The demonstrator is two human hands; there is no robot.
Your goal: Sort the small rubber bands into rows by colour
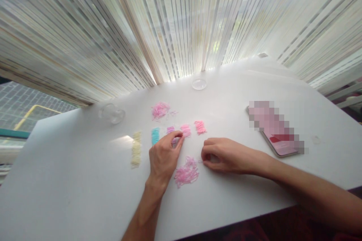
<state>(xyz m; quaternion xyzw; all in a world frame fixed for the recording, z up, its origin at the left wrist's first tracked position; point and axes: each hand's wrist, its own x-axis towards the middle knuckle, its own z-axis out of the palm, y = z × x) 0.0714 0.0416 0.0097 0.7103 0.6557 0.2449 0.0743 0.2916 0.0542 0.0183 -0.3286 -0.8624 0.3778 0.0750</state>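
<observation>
My left hand [164,157] is closed in a pinch, its fingertips at the edge of a light pink row of small rubber bands [186,130]. Whatever sits in that pinch is too small to make out. My right hand [223,155] is pinched too, with a thin pale rubber band [200,161] at its fingertips. Between the wrists lies a loose pink-lilac pile of bands [186,173]. Other neat rows are coral pink bands [200,127], purple bands [170,129] partly behind my left hand, blue bands [155,136] and pale yellow bands [136,150].
Another loose pink heap [160,110] lies farther back on the white table [85,180]. Two clear round containers [112,113] [199,84] stand near the window side. A phone [273,131] rests at the right. Striped blinds [175,26] hang behind the table.
</observation>
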